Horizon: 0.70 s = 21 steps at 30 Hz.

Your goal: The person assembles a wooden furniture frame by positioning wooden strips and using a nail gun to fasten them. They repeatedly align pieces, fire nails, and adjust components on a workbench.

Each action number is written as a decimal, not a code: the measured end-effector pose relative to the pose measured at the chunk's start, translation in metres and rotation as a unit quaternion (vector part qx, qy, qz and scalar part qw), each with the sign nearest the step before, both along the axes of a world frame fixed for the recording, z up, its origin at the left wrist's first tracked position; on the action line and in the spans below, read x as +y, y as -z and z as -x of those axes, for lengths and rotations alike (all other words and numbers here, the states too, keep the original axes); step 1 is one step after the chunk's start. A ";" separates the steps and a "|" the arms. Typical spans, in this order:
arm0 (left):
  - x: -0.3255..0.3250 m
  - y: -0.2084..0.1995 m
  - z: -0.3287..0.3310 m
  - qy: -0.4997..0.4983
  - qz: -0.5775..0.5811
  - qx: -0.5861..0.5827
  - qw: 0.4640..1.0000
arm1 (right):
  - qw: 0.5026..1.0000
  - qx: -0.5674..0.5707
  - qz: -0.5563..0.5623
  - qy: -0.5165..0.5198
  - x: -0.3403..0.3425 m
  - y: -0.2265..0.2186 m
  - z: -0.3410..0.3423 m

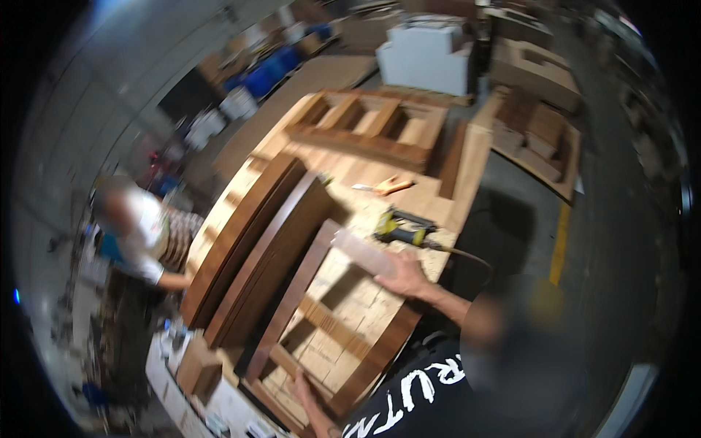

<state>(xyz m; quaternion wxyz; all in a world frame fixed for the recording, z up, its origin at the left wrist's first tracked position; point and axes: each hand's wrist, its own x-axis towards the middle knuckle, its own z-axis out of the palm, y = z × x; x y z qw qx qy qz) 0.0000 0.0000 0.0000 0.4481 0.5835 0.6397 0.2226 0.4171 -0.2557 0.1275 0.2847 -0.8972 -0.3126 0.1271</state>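
The wooden frame (330, 321) is attended to with both hands, and it lies on the workbench (461, 208). At its far end, the pale strip (359, 253) is grasped by the right hand (404, 273), the fingers closed about the strip's right end; the strip's other end is set close by the left rail (290, 303), though contact cannot be made out. At the frame's near end, a cross piece (288, 360) is reached by the left hand (307, 398), which is blurred, so whether it is gripped or only touched cannot be told.

The work is judged to be partway along: two long rails are already joined or bridged by cross pieces, while the pale strip seems not yet to be settled. Whether any joint is fastened is not shown.

Just beyond the frame's far end, a black-and-yellow power tool (405, 228) is laid down, and past it an orange-handled hand tool (391, 187). Farther beyond, a compartmented wooden unit (358, 144) is placed. To the frame's left, dark curved boards (266, 266) are stood, with a co-worker (155, 232) seen past them.
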 end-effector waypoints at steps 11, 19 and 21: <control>-0.065 -0.074 -0.100 -0.053 -0.022 -0.290 0.955 | 0.970 0.032 -0.179 0.158 -0.145 -0.010 0.047; -0.142 -0.104 -0.199 -0.004 -0.082 -0.347 0.934 | 0.961 0.088 -0.152 0.213 -0.275 -0.004 -0.043; -0.158 -0.112 -0.215 0.023 -0.101 -0.365 0.925 | 0.960 0.119 -0.133 0.215 -0.308 0.007 -0.070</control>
